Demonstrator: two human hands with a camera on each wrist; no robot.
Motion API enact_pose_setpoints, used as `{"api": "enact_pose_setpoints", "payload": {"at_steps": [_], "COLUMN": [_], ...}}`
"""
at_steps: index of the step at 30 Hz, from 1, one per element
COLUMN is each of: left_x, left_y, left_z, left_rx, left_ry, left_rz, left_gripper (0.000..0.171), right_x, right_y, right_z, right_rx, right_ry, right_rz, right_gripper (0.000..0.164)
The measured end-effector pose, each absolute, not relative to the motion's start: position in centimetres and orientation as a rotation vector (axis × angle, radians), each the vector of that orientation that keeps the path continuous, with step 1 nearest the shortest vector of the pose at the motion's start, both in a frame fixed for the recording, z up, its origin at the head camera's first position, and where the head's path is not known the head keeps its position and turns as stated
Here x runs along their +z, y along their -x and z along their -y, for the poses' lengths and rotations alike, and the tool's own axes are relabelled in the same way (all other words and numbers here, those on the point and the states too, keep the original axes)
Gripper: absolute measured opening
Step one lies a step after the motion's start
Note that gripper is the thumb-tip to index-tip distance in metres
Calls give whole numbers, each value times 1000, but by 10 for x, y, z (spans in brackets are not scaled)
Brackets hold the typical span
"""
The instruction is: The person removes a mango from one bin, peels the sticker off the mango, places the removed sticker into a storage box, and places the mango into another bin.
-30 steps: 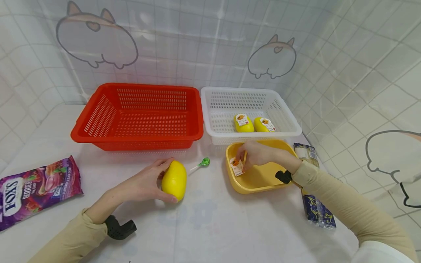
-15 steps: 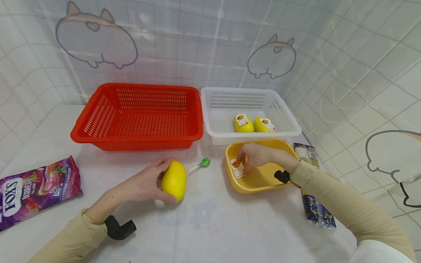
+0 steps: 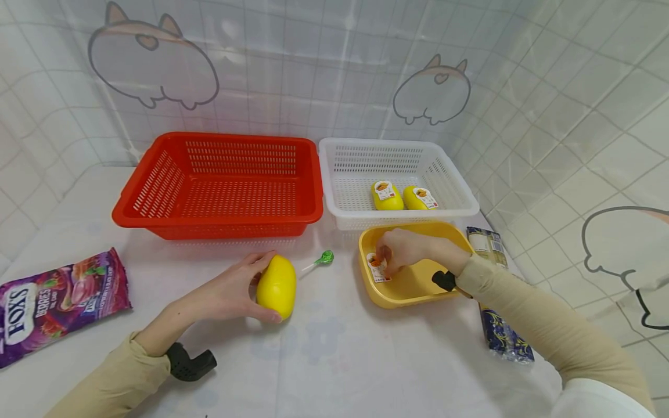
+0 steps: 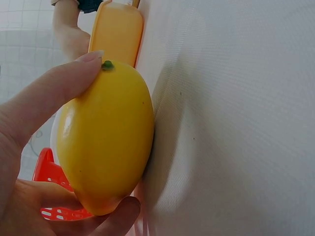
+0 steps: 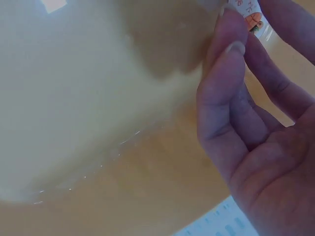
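My left hand [image 3: 235,287] grips a yellow imitation mango [image 3: 277,287] resting on the table, its thumb at one end and its fingers at the other. In the left wrist view, the mango [image 4: 110,132] shows a small green stem beside the thumb. My right hand [image 3: 405,249] reaches into a yellow plastic basin [image 3: 418,293] with curled fingers. Its fingertips are at the edge of a white label [image 3: 377,268] with an orange picture, against the basin's left side. In the right wrist view, the label [image 5: 248,17] is partly hidden by fingers [image 5: 221,78]; whether they pinch it I cannot tell.
Behind stand a red basket [image 3: 219,222] and a white basket [image 3: 407,216] with two labelled yellow pieces [image 3: 388,200]. Between my hands lies a green lollipop [image 3: 326,257]. A purple candy bag [image 3: 63,299] is at left, a blue-and-gold packet [image 3: 504,334] at right.
My right hand shifts slightly left inside the basin. The label slid a little toward the viewer in the first half second, then stays put. My left hand and the mango stay still.
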State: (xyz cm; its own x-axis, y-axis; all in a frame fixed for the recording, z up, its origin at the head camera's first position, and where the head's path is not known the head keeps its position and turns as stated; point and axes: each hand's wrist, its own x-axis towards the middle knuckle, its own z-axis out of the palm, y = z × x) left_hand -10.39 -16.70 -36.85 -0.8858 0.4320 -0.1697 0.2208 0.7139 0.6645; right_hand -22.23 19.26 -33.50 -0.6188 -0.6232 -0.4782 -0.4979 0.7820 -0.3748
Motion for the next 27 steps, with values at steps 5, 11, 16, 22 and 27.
{"api": "enact_pose_setpoints", "payload": {"at_steps": [5,11,16,22,27], "left_x": [-368,-369,-368,-366,-365], "left_y": [104,104,104,104,103], "left_z": [167,167,167,167,167], "left_rx": [954,951,945,941,936], "left_ry": [-515,-519,-509,-518,-530], "left_rz": [-2605,-2605,-2608,-2616,-2622], "left_gripper": [125,125,126,125,124], "right_x": [-336,-337,-337,-337,-338], "right_y": [221,220,219,221,222], "right_z": [-188,-185,-186,-188,-191], "right_rx": [-231,-194,-201,-234,-255], "right_ry": [809,775,771,773,775], "right_rz": [-2381,-2417,-2439,-2424,-2411], "right_gripper": [27,27,29,28,26]}}
